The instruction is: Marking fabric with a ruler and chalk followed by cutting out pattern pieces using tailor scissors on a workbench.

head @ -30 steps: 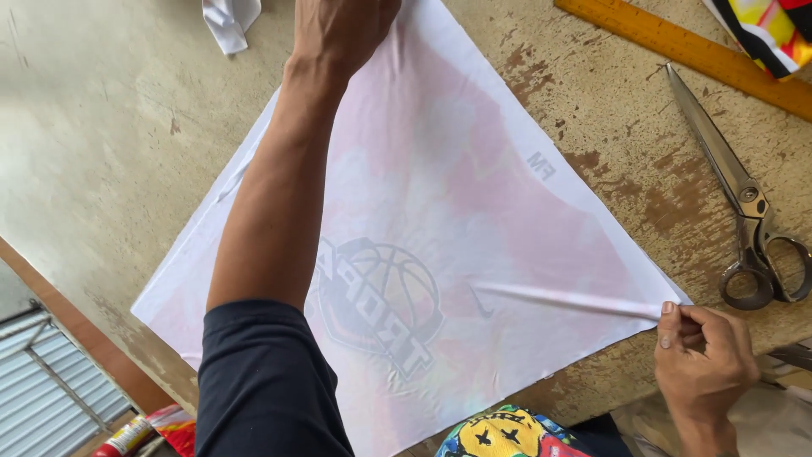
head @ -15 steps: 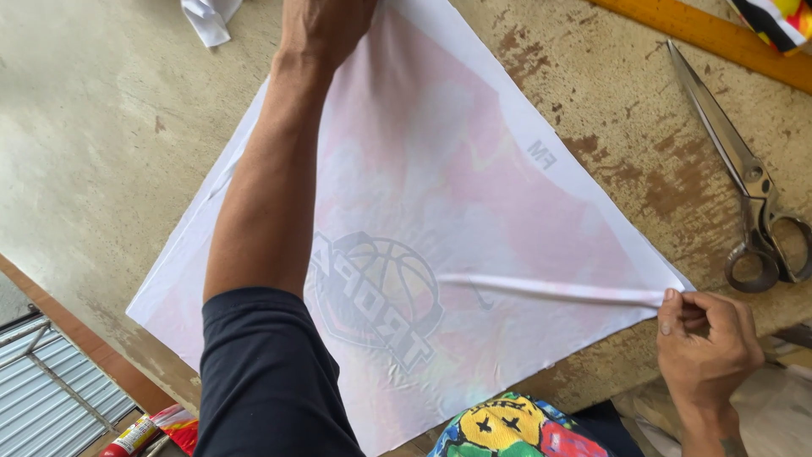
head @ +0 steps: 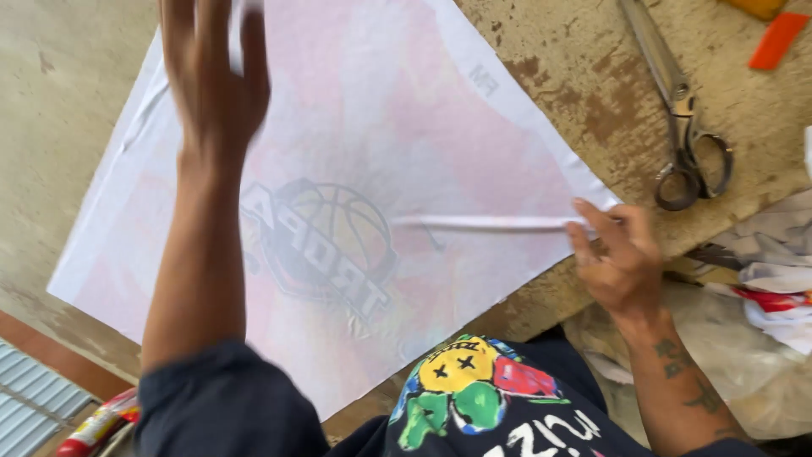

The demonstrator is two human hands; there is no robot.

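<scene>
We are observing the left hand (head: 216,80) hovering, blurred, over the upper left part of a large printed paper sheet (head: 474,135), fingers extended and close together; whether it is touching the sheet, we cannot tell. The sheet is lying flat on a worn, stained surface (head: 59,93), showing a faint pink wash and a grey basketball emblem (head: 326,245) near its middle. A narrow white strip (head: 482,223) is running across the sheet from beside the emblem to the right corner. There the right hand (head: 622,262) is pinching the strip's end between thumb and fingertips. Further right, a pair of metal scissors (head: 677,110) is lying on the surface, well apart from the sheet.
</scene>
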